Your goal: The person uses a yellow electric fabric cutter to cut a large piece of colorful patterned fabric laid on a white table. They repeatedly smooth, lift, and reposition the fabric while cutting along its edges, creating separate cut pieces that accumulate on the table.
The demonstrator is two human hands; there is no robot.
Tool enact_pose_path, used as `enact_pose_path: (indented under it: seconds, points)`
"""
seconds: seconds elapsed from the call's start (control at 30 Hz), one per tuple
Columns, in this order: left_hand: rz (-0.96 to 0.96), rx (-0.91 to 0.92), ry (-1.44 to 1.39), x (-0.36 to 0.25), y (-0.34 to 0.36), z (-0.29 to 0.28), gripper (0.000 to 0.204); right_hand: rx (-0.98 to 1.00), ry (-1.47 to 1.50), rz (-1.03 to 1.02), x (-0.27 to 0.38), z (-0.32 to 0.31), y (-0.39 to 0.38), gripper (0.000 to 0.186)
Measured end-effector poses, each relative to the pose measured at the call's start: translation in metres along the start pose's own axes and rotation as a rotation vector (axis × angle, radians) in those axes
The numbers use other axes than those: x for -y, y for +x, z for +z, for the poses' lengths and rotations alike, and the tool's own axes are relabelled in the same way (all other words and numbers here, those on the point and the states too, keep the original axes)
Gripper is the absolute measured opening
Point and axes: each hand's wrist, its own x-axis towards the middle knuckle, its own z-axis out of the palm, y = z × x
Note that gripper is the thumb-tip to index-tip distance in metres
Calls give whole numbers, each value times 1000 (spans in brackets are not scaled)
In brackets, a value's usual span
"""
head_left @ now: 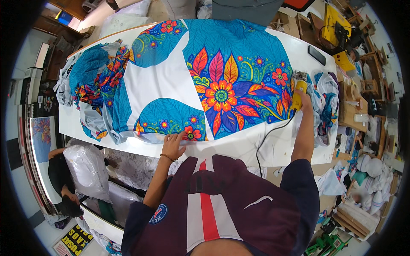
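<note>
My right hand [306, 103] is wrapped round the yellow body of a hand-held electric fabric cutter [297, 99], whose metal head sits at the right edge of the printed fabric [256, 74]. This cloth is teal with large orange, red and purple flowers and lies flat. A black cord [265, 138] runs from the cutter toward my body. Near the table's front edge, my left hand [172, 146] rests with fingers stretched on the lower border of a smaller teal, flowered piece. White cloth [156, 83] shows between the printed shapes.
Bunched printed fabric [96, 81] heaps at the white table's left end; more scraps [326, 100] lie right of the cutter. A phone [316, 55] is at the far right. A co-worker [62, 175] is at lower left beside a plastic-wrapped bundle [86, 170].
</note>
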Motion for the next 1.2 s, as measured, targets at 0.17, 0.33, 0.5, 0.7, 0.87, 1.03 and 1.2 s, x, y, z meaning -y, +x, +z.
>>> enact_pose_path:
  seconds: [0.17,0.33,0.5,0.7,0.87,1.03,1.2]
  points:
    - [-43,299,-204,0,-19,-2,47,-82,86,-138,-11,10,-57,44]
    - [-244,-129,-276,34,-20,2,41,-70,322,-257,-45,39,-158,42]
    - [-367,-226,122,73,-6,1,105,124,345,-143,-66,80,-243,42]
    - [-519,125,184,65,-26,7,147,76,247,0,-92,93,-273,43]
    - [-528,131,188,47,-55,21,153,-20,106,-44,-104,63,-269,39]
    - [-506,144,27,13,-75,42,150,-184,-31,-270,-113,42,-273,48]
    - [-282,-132,38,14,-44,41,124,-107,6,-166,-139,52,-302,54]
